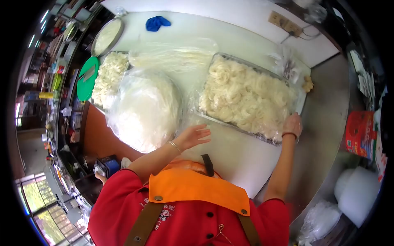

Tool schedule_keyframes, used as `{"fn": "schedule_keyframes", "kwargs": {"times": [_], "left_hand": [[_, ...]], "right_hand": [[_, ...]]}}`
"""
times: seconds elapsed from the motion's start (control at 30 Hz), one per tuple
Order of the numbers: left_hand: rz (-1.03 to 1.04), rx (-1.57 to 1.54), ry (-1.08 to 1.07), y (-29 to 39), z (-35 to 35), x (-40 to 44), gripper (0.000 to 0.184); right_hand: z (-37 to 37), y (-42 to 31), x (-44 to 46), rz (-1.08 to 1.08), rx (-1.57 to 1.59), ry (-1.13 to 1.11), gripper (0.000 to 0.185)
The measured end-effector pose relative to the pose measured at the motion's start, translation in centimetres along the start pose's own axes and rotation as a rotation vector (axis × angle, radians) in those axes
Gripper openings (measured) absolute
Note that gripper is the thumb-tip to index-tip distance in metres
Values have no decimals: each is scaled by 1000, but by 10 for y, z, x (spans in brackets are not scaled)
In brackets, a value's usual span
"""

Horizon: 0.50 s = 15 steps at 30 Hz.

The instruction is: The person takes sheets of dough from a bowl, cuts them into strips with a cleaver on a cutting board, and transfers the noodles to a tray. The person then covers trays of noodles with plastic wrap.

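Observation:
My left hand point(196, 136) is open, fingers stretched to the right and holding nothing. It is just in front of a large round white mound point(145, 108) covered in clear plastic. At the near right corner of a metal tray point(230, 124), my right hand point(292, 126) is closed on the edge; its fingertips are partly hidden. Coiled pale noodles point(248, 96) fill this tray, with clear film over at least its near side. A crumpled sheet of clear plastic point(174, 53) lies behind the mound.
Left of the mound stands a second tray of short noodles point(108, 76), beside a green round board point(87, 82) with a knife point(87, 74). A round pan point(107, 37) and a blue cloth point(157, 23) are farther back. To the right stands a red container point(360, 133).

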State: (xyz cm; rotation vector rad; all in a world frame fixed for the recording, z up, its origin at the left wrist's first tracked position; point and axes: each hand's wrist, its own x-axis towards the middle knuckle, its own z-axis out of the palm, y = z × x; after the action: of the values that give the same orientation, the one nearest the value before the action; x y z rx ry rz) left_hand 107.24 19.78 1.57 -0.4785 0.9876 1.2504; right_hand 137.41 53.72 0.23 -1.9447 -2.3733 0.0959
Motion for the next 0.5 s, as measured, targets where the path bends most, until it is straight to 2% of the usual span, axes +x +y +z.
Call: {"fn": "schedule_keyframes", "kwargs": {"times": [0.03, 0.07, 0.1, 0.13, 0.17, 0.2, 0.27, 0.37, 0.43, 0.47, 0.5], "left_hand": [[-34, -2, -35, 0, -12, -3, 35], [-66, -6, -70, -1, -23, -7, 38], [-74, 25, -120, -2, -32, -9, 39], [-85, 59, -172, -3, -38, -11, 40], [-93, 96, -229, -5, -42, -9, 41], [-120, 88, -233, -6, -46, -5, 43], [-177, 80, -251, -8, -51, 7, 49], [-183, 124, -178, -8, -50, 10, 56], [-147, 139, -38, -10, -45, 8, 45], [-122, 141, -76, -14, -56, 19, 48], [-105, 90, -101, -14, -63, 26, 63]], "right_hand": [[-10, -17, -15, -95, 48, 41, 35], [-10, -34, -36, -132, 274, -60, 31], [-9, -51, -57, -147, 500, -170, 28], [3, -66, -82, -89, 888, -434, 25], [5, -89, -114, 66, 1375, -805, 25], [14, -110, -140, 184, 1529, -1114, 26], [28, -155, -178, 671, 1739, -1348, 27], [99, -189, -190, 1144, 2155, -748, 32], [92, -209, -178, 1350, 2087, -664, 40], [87, -217, -177, 1374, 2087, -632, 42], [88, -220, -174, 1393, 2134, -604, 41]]}}
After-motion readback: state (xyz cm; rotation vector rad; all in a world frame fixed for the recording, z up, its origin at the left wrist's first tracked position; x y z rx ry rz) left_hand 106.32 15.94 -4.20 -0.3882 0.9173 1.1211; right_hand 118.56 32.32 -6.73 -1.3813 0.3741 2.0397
